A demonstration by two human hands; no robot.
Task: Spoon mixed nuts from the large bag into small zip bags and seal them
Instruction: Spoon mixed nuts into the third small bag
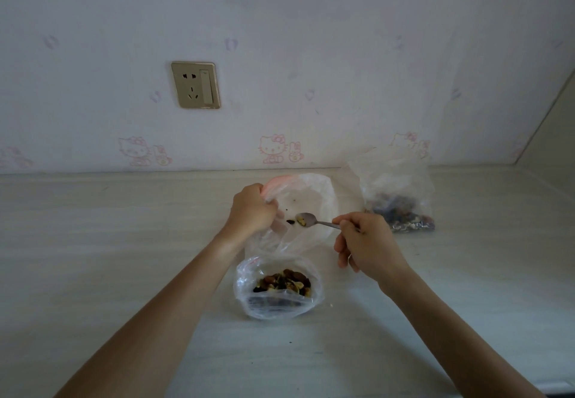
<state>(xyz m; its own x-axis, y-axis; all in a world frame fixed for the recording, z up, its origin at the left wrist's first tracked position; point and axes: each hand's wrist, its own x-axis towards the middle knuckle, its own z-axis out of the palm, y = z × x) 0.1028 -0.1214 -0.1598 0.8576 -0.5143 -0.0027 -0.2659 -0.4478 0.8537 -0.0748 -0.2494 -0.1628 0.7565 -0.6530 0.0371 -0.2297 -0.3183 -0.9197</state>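
Observation:
My left hand (252, 209) grips the rim of a clear zip bag (314, 198) with a pink seal strip and holds its mouth wide. My right hand (364, 243) pinches the handle of a metal spoon (308, 219). The spoon's bowl is inside the bag's mouth and carries a few nut pieces. A dark piece lies just left of the spoon inside the bag. Closer to me on the white counter (124, 242) stands another clear bag (277, 285), open at the top and holding mixed nuts.
A third clear bag (399, 204) with nuts at its bottom stands at the back right near the wall. A wall socket (195, 85) sits on the wallpapered wall. Small crumbs lie on the counter near the front bag.

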